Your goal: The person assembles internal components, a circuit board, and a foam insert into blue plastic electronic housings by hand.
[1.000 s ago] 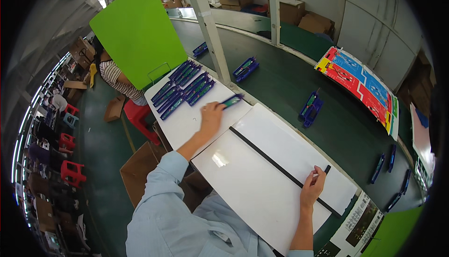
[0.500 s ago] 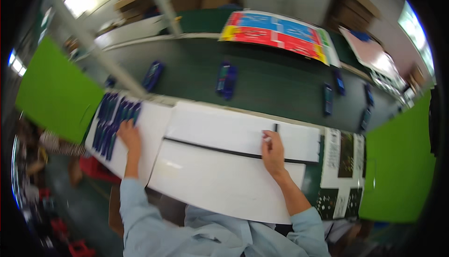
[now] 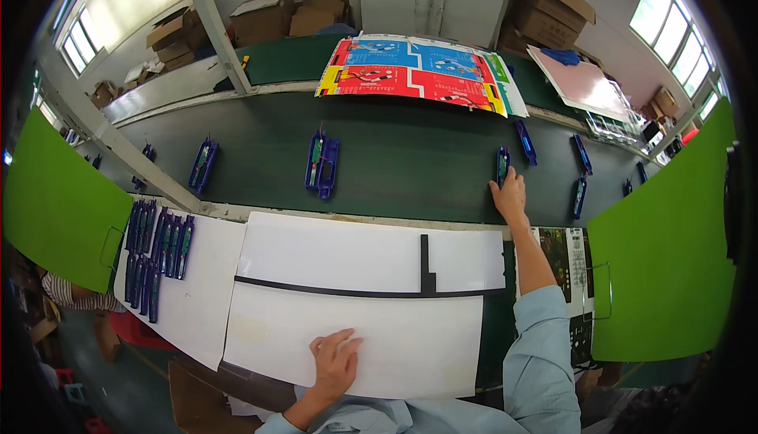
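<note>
My right hand (image 3: 511,197) reaches forward over the dark green belt. Its thumb and fingers close about the near end of a slim blue plastic casing (image 3: 503,159) with a green circuit board inside; part of that end is hidden by the hand. Lower down, my left hand (image 3: 335,363) hovers over or rests on a white sheet (image 3: 410,339), fingers bent and apart, holding nothing. To the left, several similar blue casings (image 3: 150,260) lie in two rows on another white sheet (image 3: 209,292).
More blue casings (image 3: 322,164) lie spaced along the belt (image 3: 410,158). Black strips (image 3: 355,292) mark the white work surface. Green panels (image 3: 63,197) stand at both sides. Colourful printed sheets (image 3: 410,71) lie beyond the belt, with cardboard boxes (image 3: 549,8) behind. A white post (image 3: 118,134) rises at the left.
My left hand has left the rows of casings and come back to the middle sheet. My right hand has gone from the white surface out to a casing on the belt. The view has shifted.
</note>
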A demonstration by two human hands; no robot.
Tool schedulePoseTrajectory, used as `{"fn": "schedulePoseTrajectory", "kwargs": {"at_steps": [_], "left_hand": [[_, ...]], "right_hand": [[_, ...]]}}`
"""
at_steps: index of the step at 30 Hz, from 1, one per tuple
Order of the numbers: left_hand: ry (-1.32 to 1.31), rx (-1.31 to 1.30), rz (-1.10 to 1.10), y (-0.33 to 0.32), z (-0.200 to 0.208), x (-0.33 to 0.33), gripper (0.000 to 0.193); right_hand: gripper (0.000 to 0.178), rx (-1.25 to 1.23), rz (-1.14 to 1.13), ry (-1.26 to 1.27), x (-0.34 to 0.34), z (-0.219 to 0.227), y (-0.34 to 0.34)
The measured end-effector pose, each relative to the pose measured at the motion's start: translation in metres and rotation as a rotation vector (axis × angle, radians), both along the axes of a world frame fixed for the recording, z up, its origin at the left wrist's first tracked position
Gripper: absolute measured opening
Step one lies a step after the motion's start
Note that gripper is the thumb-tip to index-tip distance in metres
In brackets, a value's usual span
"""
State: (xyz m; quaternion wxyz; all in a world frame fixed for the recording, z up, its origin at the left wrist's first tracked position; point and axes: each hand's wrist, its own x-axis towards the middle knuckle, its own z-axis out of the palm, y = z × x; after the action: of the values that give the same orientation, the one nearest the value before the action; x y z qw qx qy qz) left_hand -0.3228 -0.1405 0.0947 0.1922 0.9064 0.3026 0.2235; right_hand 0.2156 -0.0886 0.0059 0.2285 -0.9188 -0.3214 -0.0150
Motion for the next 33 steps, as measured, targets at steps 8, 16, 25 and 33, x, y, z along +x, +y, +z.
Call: {"fn": "schedulePoseTrajectory", "kwargs": {"at_steps": [8,16,25,33], "left_hand": [[-0.659,-0.896,0.229,0.031,0.025,0.067,0.049],[-0.329,-1.184,0.295,0.038,0.017,0.035,0.044],[-0.080,-0.542,0.214,0.016,0.012,0.033,0.053],[0.097,0.136,0.166,0.086,0.003,0.034,0.042]], "right_hand": [[0.068,0.266,1.162,0.399,-0.227,0.092,-0.026],[0.033,0.583,0.670,0.083,-0.102,0.079,0.022],[0.065,-0.014,-0.100,-0.124,0.131,-0.043,0.008],[0.029,0.301,0.361,0.101,-0.007,0.044,-0.031]]}}
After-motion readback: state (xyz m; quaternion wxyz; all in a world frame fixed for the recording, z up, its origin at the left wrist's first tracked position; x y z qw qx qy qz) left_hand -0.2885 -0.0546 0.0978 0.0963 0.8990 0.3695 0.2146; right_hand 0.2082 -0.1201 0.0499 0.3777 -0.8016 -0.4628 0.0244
